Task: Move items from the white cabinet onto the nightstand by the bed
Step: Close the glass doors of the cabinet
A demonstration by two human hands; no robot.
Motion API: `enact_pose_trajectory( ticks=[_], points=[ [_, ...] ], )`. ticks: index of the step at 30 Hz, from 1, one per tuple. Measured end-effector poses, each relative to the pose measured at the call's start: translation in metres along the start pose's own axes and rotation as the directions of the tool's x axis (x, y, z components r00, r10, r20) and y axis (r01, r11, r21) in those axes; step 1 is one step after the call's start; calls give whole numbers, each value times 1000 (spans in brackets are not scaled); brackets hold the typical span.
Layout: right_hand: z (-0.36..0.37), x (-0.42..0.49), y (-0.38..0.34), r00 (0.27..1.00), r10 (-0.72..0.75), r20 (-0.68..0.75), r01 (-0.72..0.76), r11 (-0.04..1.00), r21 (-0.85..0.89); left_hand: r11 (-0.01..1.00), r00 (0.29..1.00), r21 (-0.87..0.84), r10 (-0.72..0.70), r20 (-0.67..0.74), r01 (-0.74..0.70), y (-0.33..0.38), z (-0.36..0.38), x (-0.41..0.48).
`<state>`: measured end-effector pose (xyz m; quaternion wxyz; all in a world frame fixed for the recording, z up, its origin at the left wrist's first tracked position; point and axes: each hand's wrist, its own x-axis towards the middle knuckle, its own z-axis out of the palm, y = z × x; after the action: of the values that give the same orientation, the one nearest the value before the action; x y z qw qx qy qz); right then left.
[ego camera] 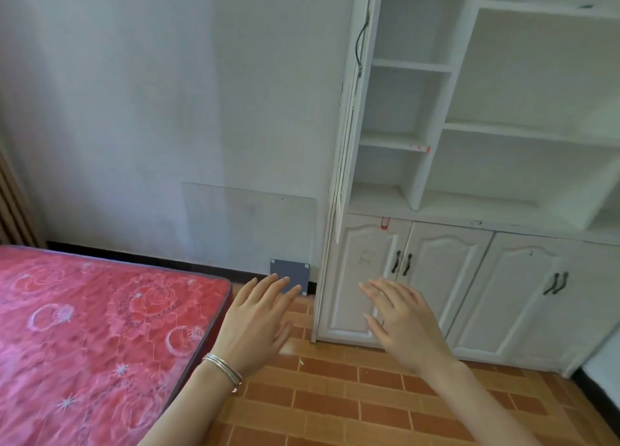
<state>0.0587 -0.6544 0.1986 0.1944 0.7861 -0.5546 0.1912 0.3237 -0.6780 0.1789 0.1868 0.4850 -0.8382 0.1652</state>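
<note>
The white cabinet (446,264) fills the right side, with open shelves above and shut panelled doors with dark handles below. The shelves that I can see hold nothing. An upper cabinet door (349,116) stands ajar at the left edge. My left hand (258,321), with thin bangles on the wrist, is held out flat, fingers apart, over the floor between bed and cabinet. My right hand (399,321) is likewise open in front of the lower left door, holding nothing. No nightstand is in view.
A bed with a red patterned mattress (94,338) takes up the lower left. A clear sheet (248,224) leans on the white wall, with a small grey plate (290,274) at the skirting. The floor (352,405) is orange brick-pattern tile.
</note>
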Motion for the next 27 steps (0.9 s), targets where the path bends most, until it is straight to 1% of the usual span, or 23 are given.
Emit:
enact_pose_trajectory(
  ticks=[4, 7, 11, 15, 20, 23, 27],
  points=[
    [32, 17, 27, 997, 31, 72, -30, 1000, -8, 1000, 1000, 2, 27, -1, -27, -16, 38, 34],
    [56, 40, 57, 997, 37, 74, -34, 999, -30, 998, 998, 23, 56, -14, -56, -27, 59, 79],
    [70, 98, 105, 998, 50, -40, -52, 997, -57, 993, 990, 13, 121, -76, -120, -35, 75, 162],
    [71, 170, 152, 991, 54, -126, -63, 996, -67, 984, 968, 45, 178, -178, -173, -50, 76, 253],
    [81, 226, 186, 988, 25, -152, -38, 996, -81, 954, 933, 113, 295, -205, -276, -63, 94, 331],
    [97, 241, 195, 987, 25, -158, -39, 996, -84, 918, 894, 149, 392, -214, -367, -73, 111, 365],
    [112, 261, 214, 986, 72, -149, -87, 991, -99, 846, 809, 188, 533, -246, -500, -93, 129, 413]
  ],
)
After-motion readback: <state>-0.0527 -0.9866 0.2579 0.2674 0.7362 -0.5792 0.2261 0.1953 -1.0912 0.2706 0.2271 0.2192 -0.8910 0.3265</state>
